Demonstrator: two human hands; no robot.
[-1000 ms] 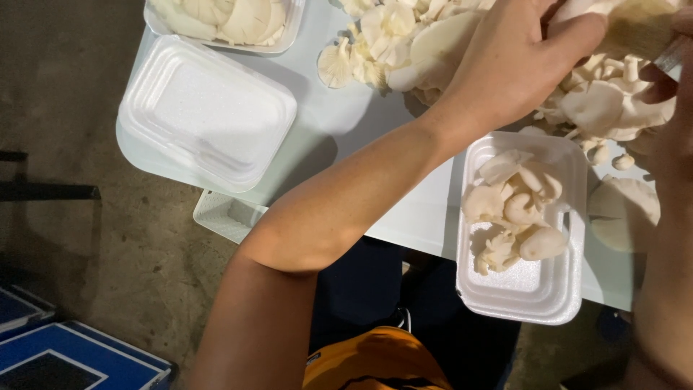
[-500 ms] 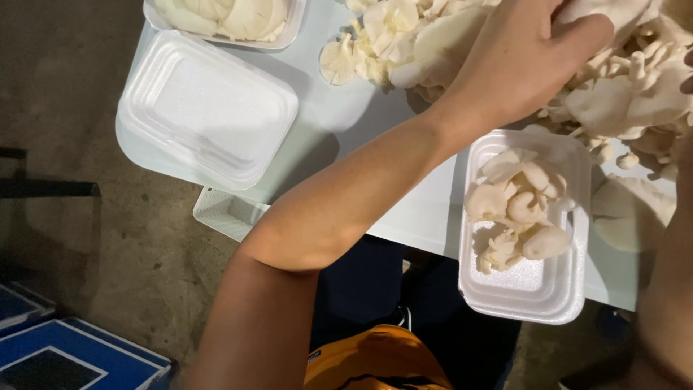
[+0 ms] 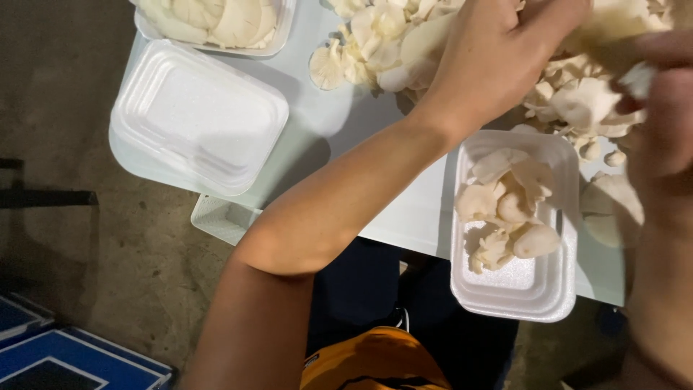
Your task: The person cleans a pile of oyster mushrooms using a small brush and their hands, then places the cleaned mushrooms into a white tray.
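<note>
Closest to you, at the table edge, a white foam tray [image 3: 535, 289] lies partly filled: pale oyster mushrooms [image 3: 505, 209] sit in its far half, and the near half is bare. It rests on the light table [image 3: 411, 209], just under your arms.

Your left forearm crosses the table from the lower left, and your left hand [image 3: 498, 61] is over the big mushroom pile [image 3: 577, 101] beyond the tray. The fingers are curled and closed on a clump of mushrooms [image 3: 613, 25] at the top edge of the view. Your right hand [image 3: 668, 123] is at the right border, blurred, and it touches the same clump from the other side. Whether its fingers are closed on it, I cannot tell.

On the left side of the table, an empty foam tray [image 3: 195, 115] lies upside down, well apart from your hands. Further away, at the top left, another tray [image 3: 278, 32] is full of mushrooms. More loose mushrooms [image 3: 375, 43] lie between it and the pile.

Below the table, you see a blue crate [image 3: 65, 357] on the floor.
</note>
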